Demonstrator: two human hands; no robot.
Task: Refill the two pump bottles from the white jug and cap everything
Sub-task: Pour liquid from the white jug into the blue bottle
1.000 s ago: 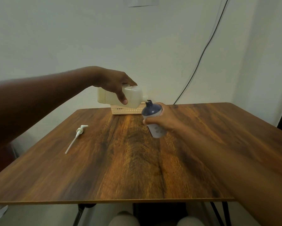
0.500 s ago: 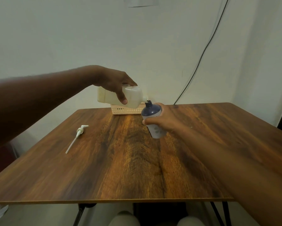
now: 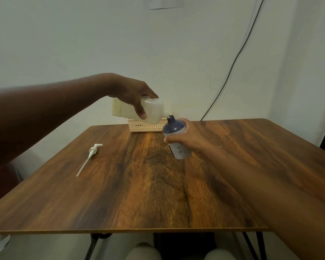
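My left hand grips the white jug from above and holds it tipped on its side, spout pointing right. The spout meets the open neck of a dark blue pump bottle, which has a white lower body. My right hand is wrapped around that bottle and holds it tilted toward the jug, its base low over the wooden table. A white pump head with its long dip tube lies loose on the table at the left. A second pump bottle is not in view.
A cream perforated basket stands at the table's far edge, behind the jug. A black cable runs down the white wall at the right. My knees show under the table's near edge.
Almost nothing has moved. The jug and bottle stay mouth to mouth, with the jug tipped a touch further toward the bottle's neck.
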